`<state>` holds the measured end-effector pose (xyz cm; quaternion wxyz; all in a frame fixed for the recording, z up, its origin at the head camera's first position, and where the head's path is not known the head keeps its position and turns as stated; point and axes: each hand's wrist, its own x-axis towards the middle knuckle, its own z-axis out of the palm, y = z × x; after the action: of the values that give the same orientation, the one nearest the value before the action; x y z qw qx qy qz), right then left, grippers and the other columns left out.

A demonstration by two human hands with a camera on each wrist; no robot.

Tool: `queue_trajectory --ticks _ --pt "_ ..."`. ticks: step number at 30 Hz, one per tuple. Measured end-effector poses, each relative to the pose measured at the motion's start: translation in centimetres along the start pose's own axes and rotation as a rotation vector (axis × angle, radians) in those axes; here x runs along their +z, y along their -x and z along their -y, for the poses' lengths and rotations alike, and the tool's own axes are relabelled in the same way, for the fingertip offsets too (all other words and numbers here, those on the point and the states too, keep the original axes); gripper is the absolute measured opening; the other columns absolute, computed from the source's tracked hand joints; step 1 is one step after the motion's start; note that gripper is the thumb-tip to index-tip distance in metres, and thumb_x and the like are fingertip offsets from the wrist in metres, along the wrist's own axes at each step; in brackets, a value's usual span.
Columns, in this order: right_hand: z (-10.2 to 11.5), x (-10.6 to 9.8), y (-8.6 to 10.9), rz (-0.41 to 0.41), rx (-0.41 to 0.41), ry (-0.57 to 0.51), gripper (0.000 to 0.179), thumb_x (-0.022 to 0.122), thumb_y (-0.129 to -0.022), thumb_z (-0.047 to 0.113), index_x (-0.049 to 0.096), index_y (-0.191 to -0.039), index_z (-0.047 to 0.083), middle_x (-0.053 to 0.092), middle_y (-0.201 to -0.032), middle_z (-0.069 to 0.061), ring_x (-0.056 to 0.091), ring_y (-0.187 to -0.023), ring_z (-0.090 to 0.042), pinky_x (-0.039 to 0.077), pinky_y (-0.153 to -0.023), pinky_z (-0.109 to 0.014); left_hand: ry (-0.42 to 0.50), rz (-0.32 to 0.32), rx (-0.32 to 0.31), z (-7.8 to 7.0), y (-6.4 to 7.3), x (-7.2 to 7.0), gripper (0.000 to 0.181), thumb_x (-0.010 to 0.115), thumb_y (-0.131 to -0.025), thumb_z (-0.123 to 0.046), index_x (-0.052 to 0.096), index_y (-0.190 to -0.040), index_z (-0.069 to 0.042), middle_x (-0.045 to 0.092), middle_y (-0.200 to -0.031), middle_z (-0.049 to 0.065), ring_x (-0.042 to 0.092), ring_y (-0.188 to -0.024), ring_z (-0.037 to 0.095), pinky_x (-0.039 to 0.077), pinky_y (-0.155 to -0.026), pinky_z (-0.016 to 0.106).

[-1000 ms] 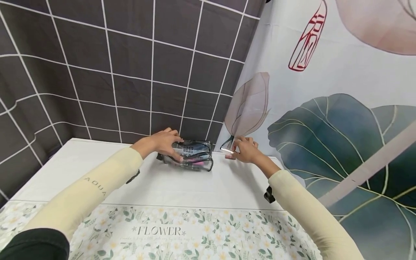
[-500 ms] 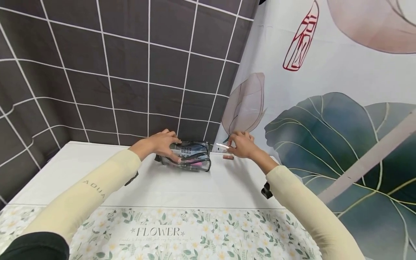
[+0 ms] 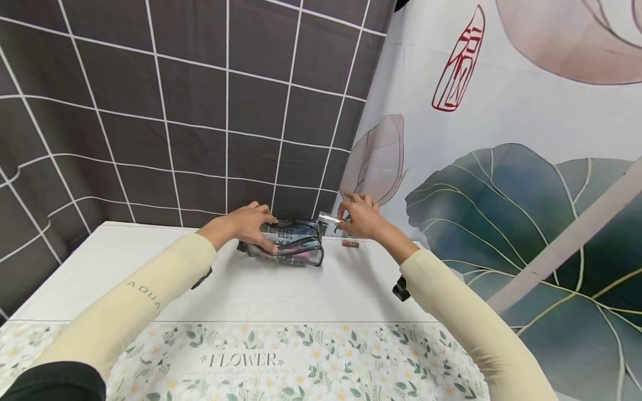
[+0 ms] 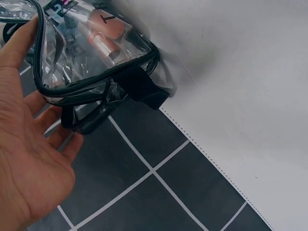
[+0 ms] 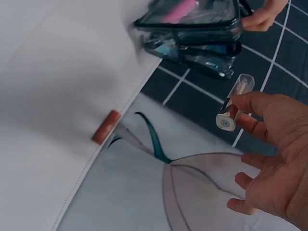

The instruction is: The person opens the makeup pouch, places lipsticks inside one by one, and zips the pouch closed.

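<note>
My left hand (image 3: 246,225) holds a clear zip cosmetic bag (image 3: 301,231) with black trim, thumb over the front and fingers behind. Peach-toned tubes (image 4: 108,41) show through its plastic in the left wrist view, and a pink item (image 5: 180,10) in the right wrist view. To the right of the bag, my right hand (image 3: 365,217) pinches a small clear tube (image 5: 244,83) with a round label on its end, between thumb and forefinger. Held above the table, the tube points toward the bag's upper right corner. Its other fingers are spread loosely.
A small reddish-brown tube (image 3: 350,244) lies at the white table's (image 3: 281,295) back edge, below my right hand. Dark grid cloth (image 3: 190,139) hangs behind, and a leaf-print curtain (image 3: 501,206) on the right. A flower-print mat (image 3: 371,362) covers the front.
My right hand has lifted the clear tube from beside the reddish-brown one and carried it left toward the bag. The reddish-brown tube stays put. My left hand keeps its hold on the bag.
</note>
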<state>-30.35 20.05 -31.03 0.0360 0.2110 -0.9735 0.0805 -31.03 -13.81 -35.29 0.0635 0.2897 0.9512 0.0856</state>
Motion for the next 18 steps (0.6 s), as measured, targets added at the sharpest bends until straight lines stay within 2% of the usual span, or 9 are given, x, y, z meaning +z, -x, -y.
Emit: queue_trajectory --ticks 10,18 --pt "2.2 -0.4 -0.6 -0.019 -0.045 -0.004 0.017 0.075 -0.107 0.03 0.076 -0.114 0.015 0.031 -0.184 -0.023 0.027 -0.165 -0.056 0.021 -0.132 -0.08 -0.003 -0.003 -0.003 0.0 0.0 -0.1 0.095 0.082 -0.09 -0.067 0.061 -0.163 -0.01 0.055 -0.16 0.018 0.05 -0.131 0.034 0.051 -0.116 0.058" --pt "3.7 -0.2 -1.2 -0.012 -0.067 -0.003 0.018 0.077 -0.107 0.032 0.076 -0.116 0.017 0.028 -0.186 -0.021 0.026 -0.166 -0.052 0.023 -0.132 -0.078 0.014 0.008 -0.009 0.0 0.1 -0.2 0.095 0.083 -0.09 -0.067 0.061 -0.163 -0.011 0.055 -0.162 0.018 0.05 -0.135 0.035 0.05 -0.12 0.057"
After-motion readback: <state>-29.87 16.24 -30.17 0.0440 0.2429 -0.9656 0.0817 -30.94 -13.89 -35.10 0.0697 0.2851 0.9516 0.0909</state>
